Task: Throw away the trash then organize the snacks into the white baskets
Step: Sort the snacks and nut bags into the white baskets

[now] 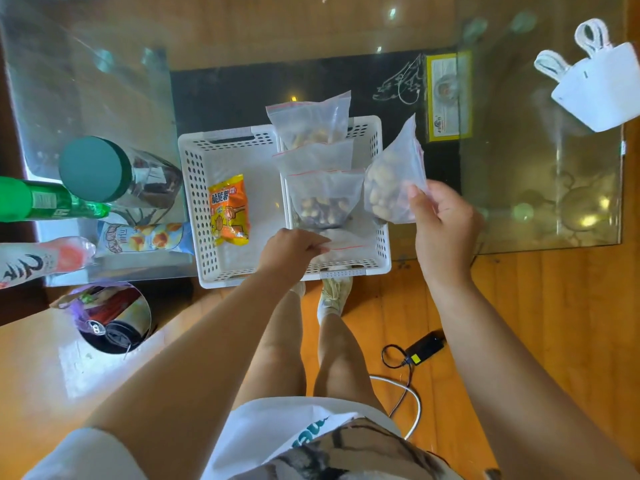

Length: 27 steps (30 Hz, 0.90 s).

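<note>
Here the right hand [441, 230] pinched a peanut bag [393, 183] upright, seal upward, just right of the right white basket [381, 237]. The left hand [289, 252] gripped a flat bag [346, 242] inside that basket, its contents hard to make out.

You see two white baskets [194, 188] with dotted perforated walls at centre frame. An orange and yellow packet [229, 210] lies in the left one. The clear bags [323, 199] carry red zip lines. At left stand a teal lid [90, 169] and a green bottle [45, 199]. A white mask [602, 91] sits upper right, and the floor [554, 306] is orange wood.
</note>
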{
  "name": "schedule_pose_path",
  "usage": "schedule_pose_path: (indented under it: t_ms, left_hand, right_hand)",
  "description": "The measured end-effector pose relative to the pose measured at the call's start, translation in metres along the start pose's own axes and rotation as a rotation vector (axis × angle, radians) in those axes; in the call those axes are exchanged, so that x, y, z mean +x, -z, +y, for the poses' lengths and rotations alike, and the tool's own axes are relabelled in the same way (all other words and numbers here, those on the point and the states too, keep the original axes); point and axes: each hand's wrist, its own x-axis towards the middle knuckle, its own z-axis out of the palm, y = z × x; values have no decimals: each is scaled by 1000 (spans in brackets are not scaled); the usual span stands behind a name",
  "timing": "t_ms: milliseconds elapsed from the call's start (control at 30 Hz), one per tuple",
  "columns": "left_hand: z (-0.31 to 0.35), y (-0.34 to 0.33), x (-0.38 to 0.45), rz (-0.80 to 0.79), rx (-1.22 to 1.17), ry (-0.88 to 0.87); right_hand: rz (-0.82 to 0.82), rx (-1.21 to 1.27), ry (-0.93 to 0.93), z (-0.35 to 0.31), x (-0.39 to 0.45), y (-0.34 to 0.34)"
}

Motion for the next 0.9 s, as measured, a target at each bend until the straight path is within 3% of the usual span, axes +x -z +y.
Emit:
schedule_pose_path:
  t_ms: [200, 367, 467, 533, 600, 800, 900]
  left_hand:
    - [-6, 12, 19, -56, 59, -2]
    - [-2, 27, 30, 25, 77, 6]
    - [10, 32, 31, 126, 171, -239]
    - [23, 29, 31, 160, 284, -506]
    - [36, 22, 35, 155, 438, -665]
    - [59, 4, 53, -51, 1108, -686]
    - [63, 6, 60, -105, 1284, -651]
  right_hand:
    - [-31, 8, -10, 3, 4, 0]
    - [-27, 14, -29, 7, 8, -2]
    - [-38, 18, -37, 8, 11, -2]
    - [-35, 14, -38, 9, 13, 0]
    - [-25, 8, -40, 9, 13, 3]
    - [12, 15, -19, 6, 12, 14]
    - [34, 26, -17, 5, 13, 19]
